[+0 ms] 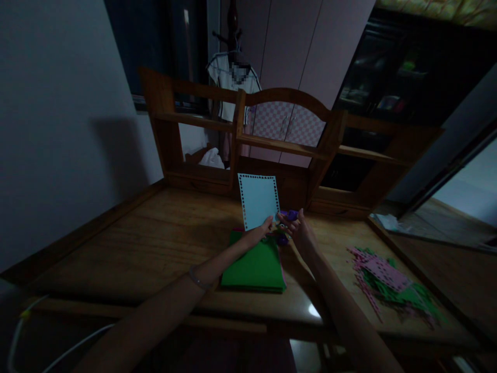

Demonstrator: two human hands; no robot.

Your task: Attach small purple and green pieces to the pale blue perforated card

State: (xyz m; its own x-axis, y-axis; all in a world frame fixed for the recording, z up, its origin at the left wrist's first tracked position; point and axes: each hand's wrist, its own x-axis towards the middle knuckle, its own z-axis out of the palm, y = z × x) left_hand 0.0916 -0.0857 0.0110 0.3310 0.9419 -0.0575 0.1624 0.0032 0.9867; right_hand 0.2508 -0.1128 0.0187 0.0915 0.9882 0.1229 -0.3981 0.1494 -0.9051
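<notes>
The left hand [259, 231] pinches the lower edge of a light blue sheet [258, 199] whose border is already lined with punched holes, holding it upright above the stack of green sheets [256, 267] on the wooden desk [155, 238]. The right hand [297, 228] is closed around a purple hole punch [289, 213] at the sheet's lower right corner — whether the punch's mouth is over the paper edge cannot be told in the dim light. The likely trouble is in the thin hold: pinched by a few fingertips at one edge only, the sheet could bend or swing, so a punch might land off the row or tear through to a neighbouring hole. A second purple piece [282, 239] lies just under the hands on the green stack. To the right, well apart, sits a heap of pink and green offcuts [388, 282]; behind the sheet rises the desk's shelf unit [287, 145] — nothing crowds the hands.
</notes>
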